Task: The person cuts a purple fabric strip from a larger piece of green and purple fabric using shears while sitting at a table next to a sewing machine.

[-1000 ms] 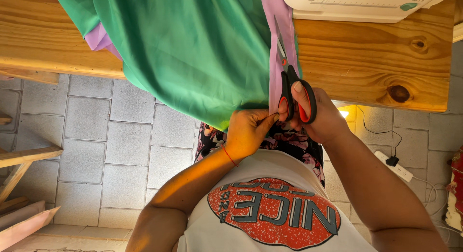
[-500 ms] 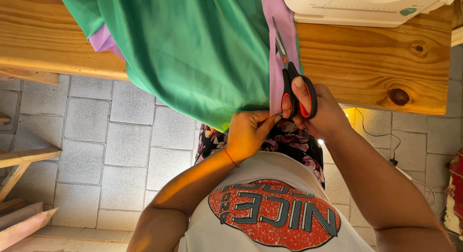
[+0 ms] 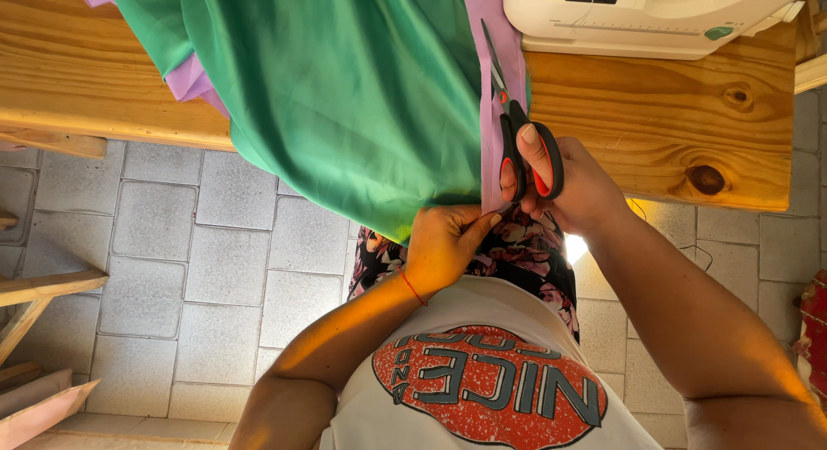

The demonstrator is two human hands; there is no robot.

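A large green cloth point(image 3: 345, 97) lies over a lilac cloth point(image 3: 493, 37) on a wooden table point(image 3: 655, 114) and hangs off its near edge. My right hand point(image 3: 568, 179) grips black-and-red scissors point(image 3: 517, 131), whose blades point away from me along the border between the green and lilac cloth. My left hand point(image 3: 444, 239) pinches the hanging lower edge of the cloth just below the scissors, close to my right hand.
A white sewing machine point(image 3: 646, 15) stands on the table's far right. Grey paving tiles point(image 3: 155, 243) cover the floor below. Wooden pieces point(image 3: 34, 295) sit at the left edge. A cable point(image 3: 702, 256) runs on the floor at the right.
The scissors have advanced a little farther along the cloth, away from me. My left hand keeps its pinch on the cloth's edge.
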